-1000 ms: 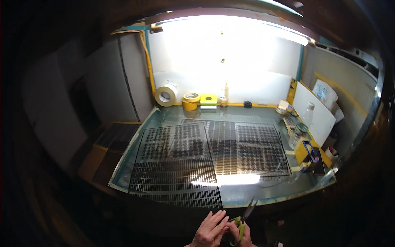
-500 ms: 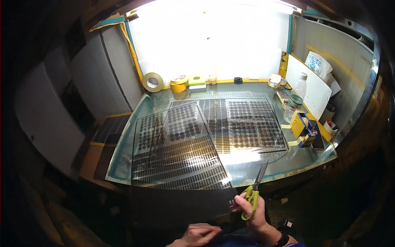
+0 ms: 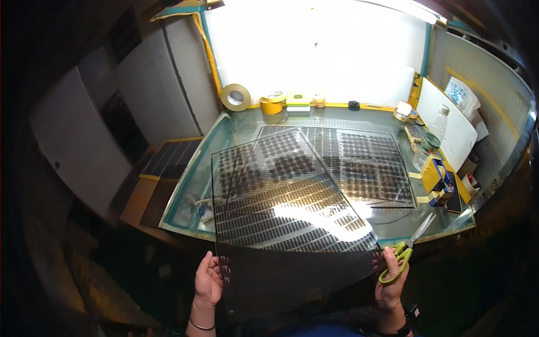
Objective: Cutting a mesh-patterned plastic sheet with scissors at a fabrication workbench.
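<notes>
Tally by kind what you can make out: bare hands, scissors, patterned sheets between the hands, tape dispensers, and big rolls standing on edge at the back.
Hands: 2, the left hand and right hand
Green-handled scissors: 1 pair
Patterned sheet: 1
Tape dispenser: 1
Big roll: 1
Total: 6

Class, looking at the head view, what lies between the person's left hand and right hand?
The head view shows a glossy sheet with dark patterns between the left hand and the right hand, one at each side edge.
</notes>
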`<state>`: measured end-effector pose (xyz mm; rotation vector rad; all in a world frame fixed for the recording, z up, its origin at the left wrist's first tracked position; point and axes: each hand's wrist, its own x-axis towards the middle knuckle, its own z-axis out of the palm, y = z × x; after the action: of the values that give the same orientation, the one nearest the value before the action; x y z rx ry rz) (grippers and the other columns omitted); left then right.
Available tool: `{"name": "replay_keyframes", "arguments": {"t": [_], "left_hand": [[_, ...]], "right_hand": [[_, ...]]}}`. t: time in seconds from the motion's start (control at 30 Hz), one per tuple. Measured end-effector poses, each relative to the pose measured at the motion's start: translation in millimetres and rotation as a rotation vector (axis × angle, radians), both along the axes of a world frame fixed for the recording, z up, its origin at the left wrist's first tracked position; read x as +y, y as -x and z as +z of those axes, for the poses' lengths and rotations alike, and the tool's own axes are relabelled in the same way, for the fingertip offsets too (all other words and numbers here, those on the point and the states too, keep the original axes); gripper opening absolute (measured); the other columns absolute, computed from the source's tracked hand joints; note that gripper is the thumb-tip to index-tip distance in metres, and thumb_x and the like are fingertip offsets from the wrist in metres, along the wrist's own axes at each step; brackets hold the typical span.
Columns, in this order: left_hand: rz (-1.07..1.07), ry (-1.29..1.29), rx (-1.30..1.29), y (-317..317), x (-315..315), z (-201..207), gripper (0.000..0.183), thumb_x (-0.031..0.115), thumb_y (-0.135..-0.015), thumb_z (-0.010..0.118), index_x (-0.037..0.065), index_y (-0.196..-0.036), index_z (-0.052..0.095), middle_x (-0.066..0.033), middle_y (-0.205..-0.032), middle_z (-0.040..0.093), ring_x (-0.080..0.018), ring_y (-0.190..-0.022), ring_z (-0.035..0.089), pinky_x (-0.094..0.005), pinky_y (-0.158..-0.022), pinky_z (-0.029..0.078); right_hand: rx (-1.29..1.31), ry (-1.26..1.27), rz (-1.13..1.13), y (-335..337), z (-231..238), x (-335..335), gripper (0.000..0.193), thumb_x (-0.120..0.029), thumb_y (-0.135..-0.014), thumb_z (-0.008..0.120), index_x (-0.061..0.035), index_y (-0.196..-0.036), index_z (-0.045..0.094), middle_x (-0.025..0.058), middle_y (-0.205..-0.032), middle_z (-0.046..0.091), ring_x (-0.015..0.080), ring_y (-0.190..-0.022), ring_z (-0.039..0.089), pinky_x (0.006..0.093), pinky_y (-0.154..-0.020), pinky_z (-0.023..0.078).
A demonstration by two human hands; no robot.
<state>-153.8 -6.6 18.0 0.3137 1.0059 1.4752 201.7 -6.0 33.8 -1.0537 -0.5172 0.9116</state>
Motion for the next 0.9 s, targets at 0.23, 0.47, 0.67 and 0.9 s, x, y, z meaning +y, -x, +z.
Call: {"name": "replay_keyframes", "arguments": {"t": [0.23,0.47,0.67,0.9], "left_hand": [[-0.069,-0.141,0.369,-15,9,22,0.014,0.013,-0.084,0.053,0.001,-0.079,0.059,0.0028,-0.059,0.053,-0.0028,-0.047,0.047,-0.0158,-0.043,0.036],[-0.056,-0.06,0.62,-23,4,27,0.012,0.013,-0.08,0.057,0.004,-0.072,0.057,0.0045,-0.057,0.049,-0.0015,-0.044,0.042,-0.0157,-0.04,0.032],[-0.116,-0.065,0.282,-6,1,27,0.007,0.01,-0.08,0.055,0.003,-0.077,0.056,-0.0014,-0.064,0.056,-0.0057,-0.049,0.052,-0.0173,-0.043,0.042],[-0.246,-0.062,0.669,1,-2,50,0.015,0.007,-0.081,0.053,-0.004,-0.091,0.056,-0.0044,-0.066,0.057,-0.0102,-0.052,0.056,-0.0229,-0.049,0.048]], "right_hand": [[-0.009,-0.047,-0.012,-2,0,-4,0.015,-0.016,-0.081,0.055,-0.0037,-0.089,0.049,0.0044,-0.07,0.056,0.0129,-0.056,0.055,0.0229,-0.049,0.043],[-0.056,0.065,0.096,0,-2,-8,0.016,-0.016,-0.079,0.058,-0.003,-0.084,0.05,0.0063,-0.071,0.057,0.0145,-0.059,0.057,0.0233,-0.051,0.045],[-0.118,0.078,0.152,4,0,-7,0.011,-0.01,-0.078,0.06,-0.0032,-0.078,0.051,0.0016,-0.068,0.053,0.0085,-0.057,0.053,0.0206,-0.052,0.045],[-0.16,0.154,0.349,6,5,-9,0.013,-0.007,-0.076,0.063,-0.0039,-0.076,0.051,0.001,-0.066,0.055,0.0067,-0.059,0.054,0.0191,-0.053,0.044]]}}
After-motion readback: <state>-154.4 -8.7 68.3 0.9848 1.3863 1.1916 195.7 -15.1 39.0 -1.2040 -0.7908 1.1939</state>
